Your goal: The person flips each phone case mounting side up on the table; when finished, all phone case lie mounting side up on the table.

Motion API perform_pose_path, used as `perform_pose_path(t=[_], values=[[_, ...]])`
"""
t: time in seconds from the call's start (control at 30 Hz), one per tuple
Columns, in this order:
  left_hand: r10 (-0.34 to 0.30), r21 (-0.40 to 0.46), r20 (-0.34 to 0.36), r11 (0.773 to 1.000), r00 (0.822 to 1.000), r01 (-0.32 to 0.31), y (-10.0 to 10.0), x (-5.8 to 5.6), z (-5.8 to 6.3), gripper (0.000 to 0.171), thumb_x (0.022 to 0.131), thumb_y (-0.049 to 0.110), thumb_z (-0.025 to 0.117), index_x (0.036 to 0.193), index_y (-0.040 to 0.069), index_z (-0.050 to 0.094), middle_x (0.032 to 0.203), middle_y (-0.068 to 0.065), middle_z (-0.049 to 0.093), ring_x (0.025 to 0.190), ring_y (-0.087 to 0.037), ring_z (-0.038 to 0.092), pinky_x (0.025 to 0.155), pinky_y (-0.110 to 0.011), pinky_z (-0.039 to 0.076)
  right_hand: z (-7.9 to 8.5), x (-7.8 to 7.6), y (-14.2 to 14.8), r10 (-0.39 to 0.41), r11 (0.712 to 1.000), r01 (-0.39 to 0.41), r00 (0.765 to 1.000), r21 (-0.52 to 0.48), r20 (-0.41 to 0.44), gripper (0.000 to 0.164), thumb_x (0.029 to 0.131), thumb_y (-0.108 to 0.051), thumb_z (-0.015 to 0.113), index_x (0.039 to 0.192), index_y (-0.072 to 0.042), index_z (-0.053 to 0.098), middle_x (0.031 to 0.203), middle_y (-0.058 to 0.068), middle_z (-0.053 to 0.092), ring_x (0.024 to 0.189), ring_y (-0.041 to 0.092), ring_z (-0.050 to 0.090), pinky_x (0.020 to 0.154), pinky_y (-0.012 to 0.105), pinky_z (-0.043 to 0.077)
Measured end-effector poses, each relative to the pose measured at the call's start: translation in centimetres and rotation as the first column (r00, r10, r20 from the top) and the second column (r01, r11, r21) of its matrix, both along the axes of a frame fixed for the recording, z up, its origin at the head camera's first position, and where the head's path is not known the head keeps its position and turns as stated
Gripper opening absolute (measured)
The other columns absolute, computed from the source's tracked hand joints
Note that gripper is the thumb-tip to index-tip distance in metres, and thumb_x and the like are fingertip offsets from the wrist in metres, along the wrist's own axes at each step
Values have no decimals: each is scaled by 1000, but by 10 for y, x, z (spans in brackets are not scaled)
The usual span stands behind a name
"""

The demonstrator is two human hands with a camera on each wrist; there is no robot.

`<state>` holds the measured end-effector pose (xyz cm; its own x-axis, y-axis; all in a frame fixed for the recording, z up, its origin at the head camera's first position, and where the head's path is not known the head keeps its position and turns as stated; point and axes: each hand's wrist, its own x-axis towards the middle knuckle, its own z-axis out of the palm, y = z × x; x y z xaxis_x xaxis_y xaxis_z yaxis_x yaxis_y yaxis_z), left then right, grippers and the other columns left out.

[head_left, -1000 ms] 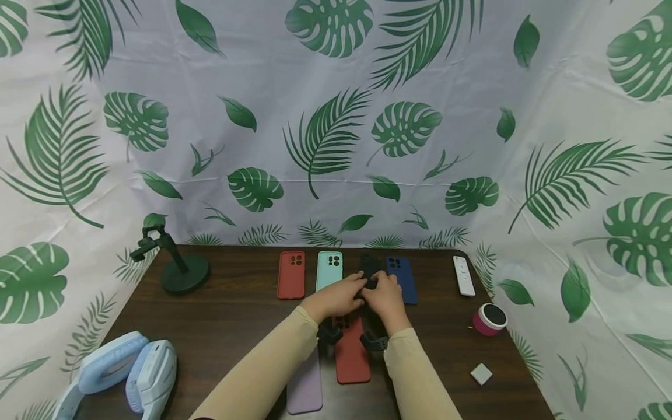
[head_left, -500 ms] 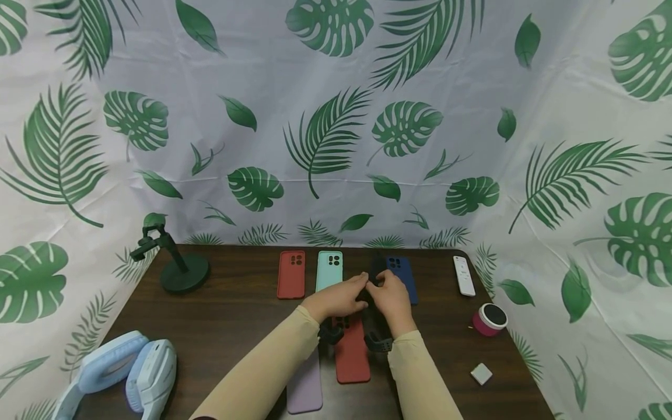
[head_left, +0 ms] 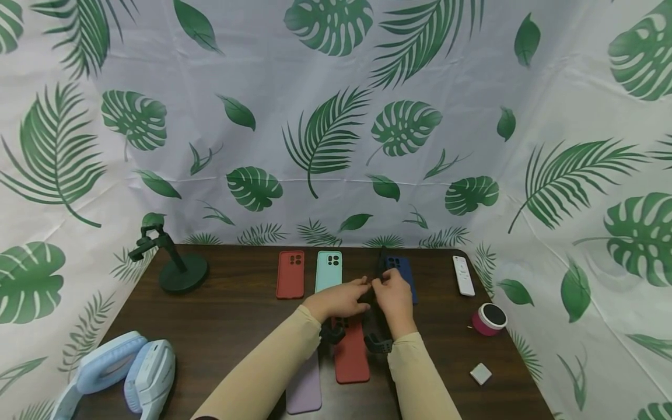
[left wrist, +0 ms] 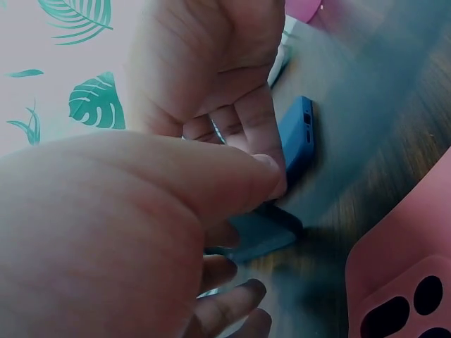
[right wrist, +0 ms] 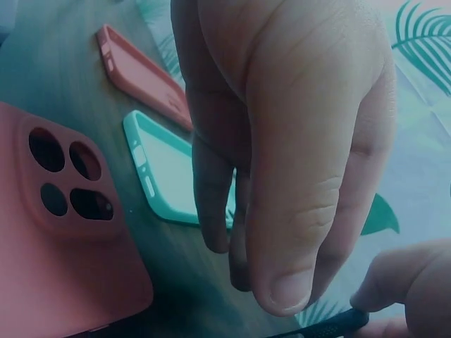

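Note:
My right hand (head_left: 395, 298) pinches a black phone case (head_left: 381, 263), which stands nearly edge-on to the head view in front of the blue phone case (head_left: 403, 274). Beside it my left hand (head_left: 338, 300) has its fingers stretched out and its thumb apart, with no object visible between them. In the right wrist view, the left hand (right wrist: 296, 141) hangs with fairly straight fingers close to the dark case edge (right wrist: 335, 325), held by the right fingertips (right wrist: 384, 289). A dark rounded corner (left wrist: 275, 229) shows below the left thumb (left wrist: 232, 172); whether they touch is hidden.
A red case (head_left: 352, 356) and a lilac case (head_left: 303, 385) lie below the wrists. Behind are another red case (head_left: 290, 274) and a mint case (head_left: 329, 268). Around them sit a dark stand (head_left: 184, 274), headphones (head_left: 126, 373), remote (head_left: 464, 276), pink jar (head_left: 488, 321) and white block (head_left: 480, 373).
The black case has turned from showing its back to nearly edge-on and shifted right. My right hand has moved slightly right; the left fingers have come away from the case.

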<state>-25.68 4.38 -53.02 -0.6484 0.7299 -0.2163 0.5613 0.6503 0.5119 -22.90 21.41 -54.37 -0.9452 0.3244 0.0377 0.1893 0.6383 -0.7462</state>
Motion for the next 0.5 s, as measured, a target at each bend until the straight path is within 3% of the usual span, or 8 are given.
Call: perform_pose_path(t=[0.33, 0.5], values=[[22, -37, 18, 999, 1000, -21, 0, 2, 1, 60, 105, 40, 53, 157, 12, 39, 168, -9, 26, 153, -24, 32, 121, -43, 36, -6, 0, 0, -17, 993, 15, 1000, -113, -23, 29, 97, -17, 59, 125, -9, 60, 92, 8, 73, 68, 19, 72, 62, 30, 53], [18, -45, 35, 999, 999, -16, 0, 4, 4, 58, 105, 41, 53, 154, 11, 44, 166, -9, 31, 153, -24, 34, 120, -44, 36, -7, 1, 0, 2, 994, -4, 1000, -109, -19, 28, 98, -14, 56, 126, -13, 62, 88, 9, 69, 69, 22, 72, 59, 30, 53]])
